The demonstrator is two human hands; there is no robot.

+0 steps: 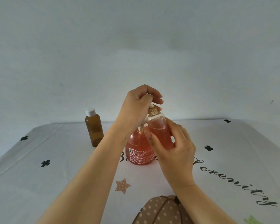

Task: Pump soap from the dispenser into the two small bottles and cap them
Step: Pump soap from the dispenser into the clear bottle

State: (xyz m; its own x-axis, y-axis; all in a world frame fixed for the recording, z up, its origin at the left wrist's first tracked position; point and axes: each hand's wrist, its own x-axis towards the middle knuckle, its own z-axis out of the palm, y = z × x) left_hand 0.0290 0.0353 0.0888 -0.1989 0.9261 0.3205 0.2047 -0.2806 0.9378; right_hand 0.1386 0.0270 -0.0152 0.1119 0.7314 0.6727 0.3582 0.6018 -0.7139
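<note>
1 table (55, 175) fills the lower frame. At centre stands 1 dispenser (140, 152) of pink soap. 1 left hand (136, 107) curls over its pump head (151, 105). 1 right hand (173, 151) grasps 1 uncapped clear bottle (160, 130), its neck by the pump head. 1 capped amber bottle (94, 128) stands left of centre.

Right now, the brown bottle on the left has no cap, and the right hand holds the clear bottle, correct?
No: the head view shows a white cap on the brown bottle. Otherwise right: the right hand holds the clear bottle.
</note>
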